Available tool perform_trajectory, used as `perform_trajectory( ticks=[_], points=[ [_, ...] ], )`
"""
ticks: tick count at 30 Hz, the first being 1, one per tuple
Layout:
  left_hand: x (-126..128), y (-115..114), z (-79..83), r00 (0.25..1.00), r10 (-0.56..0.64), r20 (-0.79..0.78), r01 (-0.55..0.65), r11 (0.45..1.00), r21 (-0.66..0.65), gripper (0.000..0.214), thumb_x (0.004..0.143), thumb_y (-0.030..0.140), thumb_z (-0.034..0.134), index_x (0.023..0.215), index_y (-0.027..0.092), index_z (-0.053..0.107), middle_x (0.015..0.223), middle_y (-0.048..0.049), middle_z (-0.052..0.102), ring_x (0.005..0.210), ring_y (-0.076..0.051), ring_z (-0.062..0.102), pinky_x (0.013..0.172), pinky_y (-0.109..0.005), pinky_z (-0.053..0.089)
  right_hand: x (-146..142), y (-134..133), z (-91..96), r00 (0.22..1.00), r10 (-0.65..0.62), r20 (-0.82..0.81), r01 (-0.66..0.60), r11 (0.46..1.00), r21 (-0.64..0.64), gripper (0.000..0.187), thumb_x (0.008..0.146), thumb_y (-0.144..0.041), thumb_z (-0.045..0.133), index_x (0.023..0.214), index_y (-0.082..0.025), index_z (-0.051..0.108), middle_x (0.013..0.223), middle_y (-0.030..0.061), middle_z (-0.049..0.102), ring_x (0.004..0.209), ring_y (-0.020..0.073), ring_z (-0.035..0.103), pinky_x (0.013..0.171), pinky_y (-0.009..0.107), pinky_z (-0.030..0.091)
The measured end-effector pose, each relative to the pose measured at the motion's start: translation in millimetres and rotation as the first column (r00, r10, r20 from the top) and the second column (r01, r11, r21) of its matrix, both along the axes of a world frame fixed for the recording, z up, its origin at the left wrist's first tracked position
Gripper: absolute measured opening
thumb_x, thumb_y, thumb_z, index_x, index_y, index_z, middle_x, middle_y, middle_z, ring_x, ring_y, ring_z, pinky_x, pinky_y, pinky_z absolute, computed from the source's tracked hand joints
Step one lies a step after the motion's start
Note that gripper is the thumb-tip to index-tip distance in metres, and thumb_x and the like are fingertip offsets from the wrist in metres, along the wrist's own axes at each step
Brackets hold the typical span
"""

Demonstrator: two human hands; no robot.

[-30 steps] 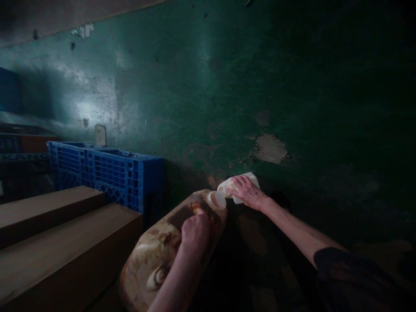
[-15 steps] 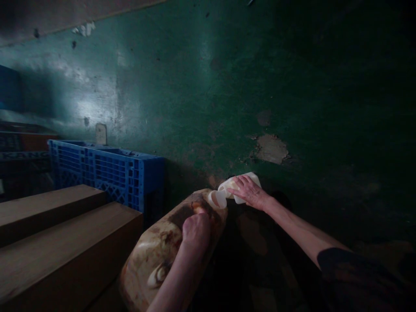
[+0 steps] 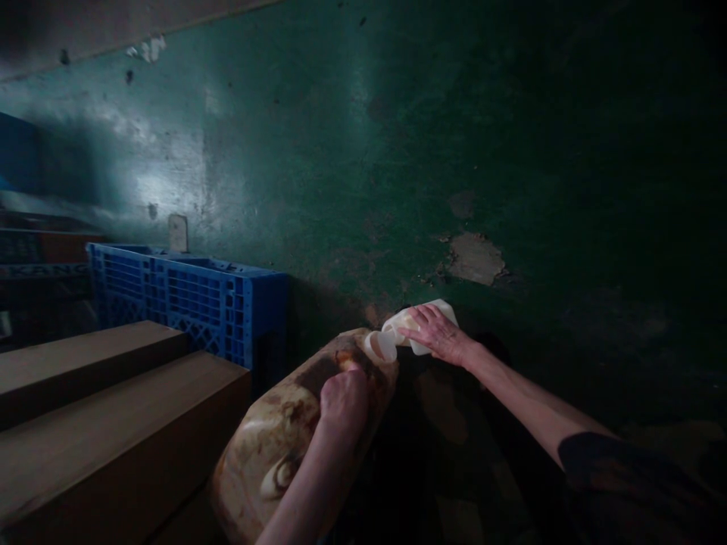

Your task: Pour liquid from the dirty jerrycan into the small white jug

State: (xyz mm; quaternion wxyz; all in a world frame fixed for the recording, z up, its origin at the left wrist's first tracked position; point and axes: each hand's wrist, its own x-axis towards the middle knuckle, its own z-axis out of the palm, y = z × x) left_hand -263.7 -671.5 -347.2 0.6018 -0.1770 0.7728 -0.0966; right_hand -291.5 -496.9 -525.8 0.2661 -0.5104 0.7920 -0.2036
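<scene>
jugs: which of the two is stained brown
The big jug, tilted under the left hand: brown blotches cover its side. The small jug at its top end, held by the right hand, is plain white.

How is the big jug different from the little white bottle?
The big jug is far larger than the little white bottle. The big jug is smeared with brown stains, while the little white bottle looks clean and pale. The left hand holds the jug near its top, and the right hand wraps over the bottle. Both are tilted, with their mouths close together.
</scene>
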Motion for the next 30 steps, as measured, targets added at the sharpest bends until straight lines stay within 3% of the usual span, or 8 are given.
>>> perform_trajectory(
  ticks=[10, 24, 30],
  points=[
    [4.5, 0.3, 0.5, 0.999, -0.03, -0.015, 0.03, 1.0, 0.009, 0.032, 0.091, 0.009, 0.034, 0.109, 0.001, 0.059, 0.087, -0.0206, 0.073, 0.086, -0.031, 0.072, 0.069, -0.037, 0.057, 0.6, 1.2, -1.8, 1.0, 0.005, 0.003, -0.005, 1.0, -0.019, 0.101, 0.052, -0.035, 0.087, 0.14, -0.03, 0.038, 0.136, 0.0187, 0.039, 0.119, 0.037, 0.042, 0.1, 0.048, 0.028],
    [3.8, -0.1, -4.2, 1.0, 0.005, 0.0, -0.005, 1.0, 0.011, 0.031, 0.094, 0.024, 0.041, 0.107, 0.002, 0.058, 0.086, -0.0225, 0.073, 0.088, -0.032, 0.071, 0.07, -0.037, 0.055, 1.5, 2.1, -1.4, 1.0, -0.004, 0.008, 0.004, 1.0, -0.014, 0.094, 0.057, -0.027, 0.083, 0.14, -0.028, 0.039, 0.136, 0.0176, 0.041, 0.119, 0.0351, 0.04, 0.1, 0.049, 0.026],
    [1.2, 1.7, -4.0, 1.0, -0.02, 0.021, 0.02, 1.0, 0.007, 0.031, 0.09, 0.009, 0.035, 0.11, 0.0, 0.057, 0.088, -0.0226, 0.073, 0.088, -0.032, 0.071, 0.07, -0.037, 0.055, 0.8, 1.9, 0.6, 1.0, -0.007, -0.016, 0.006, 1.0, -0.015, 0.099, 0.056, -0.028, 0.083, 0.142, -0.027, 0.035, 0.134, 0.0179, 0.043, 0.118, 0.0352, 0.041, 0.1, 0.048, 0.028]
  ],
)
